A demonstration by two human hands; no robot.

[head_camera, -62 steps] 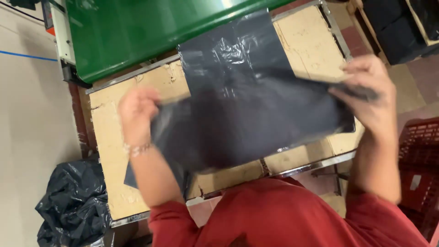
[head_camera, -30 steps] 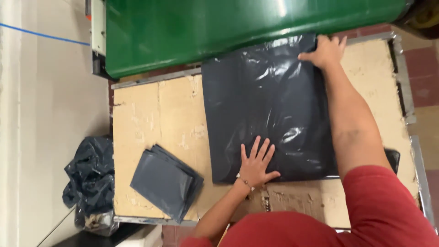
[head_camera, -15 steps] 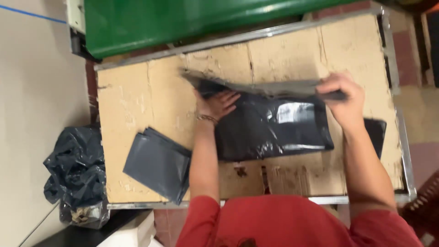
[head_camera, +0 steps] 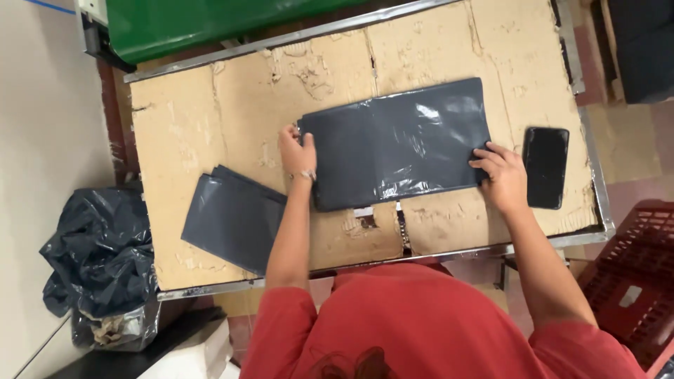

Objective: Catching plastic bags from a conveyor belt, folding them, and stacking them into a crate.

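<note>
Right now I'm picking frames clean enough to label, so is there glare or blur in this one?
Head view: sharp overall, no motion blur on the left hand or right hand; soft white glare streaks across the folded dark grey plastic bag near its right half; the black rectangular phone shows a faint sheen; lighting on the torn brown cardboard tabletop is even, shadows weak.

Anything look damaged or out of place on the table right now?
Yes: the cardboard table cover is torn and peeling, worst near the far edge and at the front seam beside the folded grey bag. A black phone lies loose by the right hand. Nothing is spilled.
</note>
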